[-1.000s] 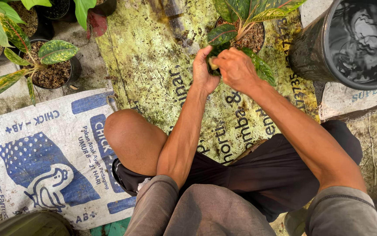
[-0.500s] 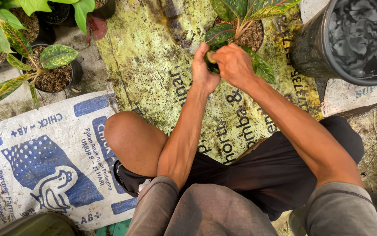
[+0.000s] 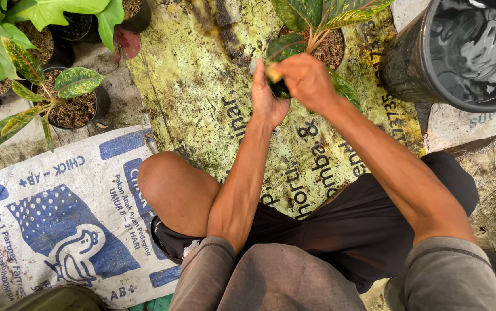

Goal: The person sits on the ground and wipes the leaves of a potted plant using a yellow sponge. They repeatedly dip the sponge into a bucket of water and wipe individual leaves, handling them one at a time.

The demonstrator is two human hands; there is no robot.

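- Dark green and glossy, a leaf (image 3: 281,87) of the potted plant (image 3: 323,29) sits between both hands, low at the pot's near edge, on the yellowed mat (image 3: 202,86).
- The left hand (image 3: 266,98) is held flat and upright, fingers together, pressed against the leaf's left side.
- The right hand (image 3: 305,78) is curled closed over the leaf from the right; what its fingertips pinch cannot be told.
- A black bucket (image 3: 461,52) of water stands just right of the plant.
- A printed white-and-blue feed sack (image 3: 58,219) lies left of the person's bare knee.
- More potted plants (image 3: 64,98) stand at the far left.
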